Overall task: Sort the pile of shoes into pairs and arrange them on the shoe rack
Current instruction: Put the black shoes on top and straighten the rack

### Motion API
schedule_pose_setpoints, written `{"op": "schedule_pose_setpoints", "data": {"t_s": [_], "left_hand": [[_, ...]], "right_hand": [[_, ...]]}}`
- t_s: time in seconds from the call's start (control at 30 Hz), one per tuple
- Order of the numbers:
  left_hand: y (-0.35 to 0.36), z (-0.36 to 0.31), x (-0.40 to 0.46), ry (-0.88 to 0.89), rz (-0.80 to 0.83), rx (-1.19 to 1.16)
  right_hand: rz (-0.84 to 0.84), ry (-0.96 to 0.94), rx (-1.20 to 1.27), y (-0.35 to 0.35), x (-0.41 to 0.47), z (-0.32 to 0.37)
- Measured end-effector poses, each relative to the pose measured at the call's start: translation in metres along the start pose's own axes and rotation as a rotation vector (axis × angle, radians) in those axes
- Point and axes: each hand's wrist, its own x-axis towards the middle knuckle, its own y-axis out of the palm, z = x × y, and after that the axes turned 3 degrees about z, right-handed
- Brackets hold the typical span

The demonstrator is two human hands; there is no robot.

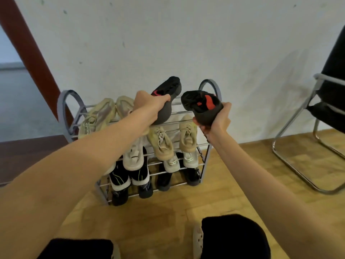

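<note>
Left hand (pixel 149 103): fingers curled over the heel end of a dark shoe (pixel 169 90), gripping it. This left shoe is tilted, toe up and pointing far, black sole with a red mark facing the camera. Its heel end rests at or just above the top shelf of the rack (pixel 74 116); contact cannot be confirmed.

Right hand (pixel 217 118): thumb and fingers wrapped around the heel end of a second dark shoe (pixel 202 105), gripping it. This right shoe is held in the air above the right end of the top shelf, sole turned toward the camera, a red patch visible on the black sole. The two dark shoes are near each other but apart.

Rack contents:
- Top shelf, left: a beige pair (pixel 104 114), side by side, partly hidden by the left forearm.
- Second shelf, right: a tan pair (pixel 175 141).
- Second shelf, left: a white shoe (pixel 133 156); its partner is mostly hidden.
- Lower shelves: black shoes (pixel 128 178) and further light and dark shoes, partly hidden.

The rack stands on a wooden floor (pixel 168 221) against a white wall (pixel 168 34). A chair (pixel 324 109) stands at the right.
</note>
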Motion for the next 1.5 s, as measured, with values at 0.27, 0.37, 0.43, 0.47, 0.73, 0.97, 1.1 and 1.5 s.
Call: {"op": "schedule_pose_setpoints", "data": {"t_s": [0.27,0.37,0.43,0.47,0.73,0.97,1.1,1.5], "left_hand": [[0.077,0.013,0.065,-0.079,-0.096,0.093],[0.092,0.024,0.064,-0.11,-0.074,0.096],[0.099,0.029,0.062,-0.095,-0.054,0.167],[0.1,0.03,0.061,-0.074,-0.038,0.214],[0.074,0.044,0.056,0.176,0.304,0.357],[0.034,0.053,0.067,0.358,0.577,0.682],[0.035,0.052,0.066,0.443,0.558,0.74],[0.053,0.061,0.053,0.623,0.339,0.722]], "right_hand": [[0.05,0.054,0.045,0.025,0.081,-0.023],[0.046,0.096,-0.025,0.015,0.097,-0.025],[-0.017,0.055,-0.23,0.003,0.104,-0.023],[-0.051,0.021,-0.369,-0.003,0.107,-0.022],[-0.033,-0.254,-1.066,-0.033,0.099,-0.03],[0.174,-0.479,-1.184,-0.026,0.081,-0.037],[0.233,-0.434,-1.281,-0.029,0.079,-0.046],[0.146,-0.623,-1.14,-0.036,0.09,-0.054]]}}
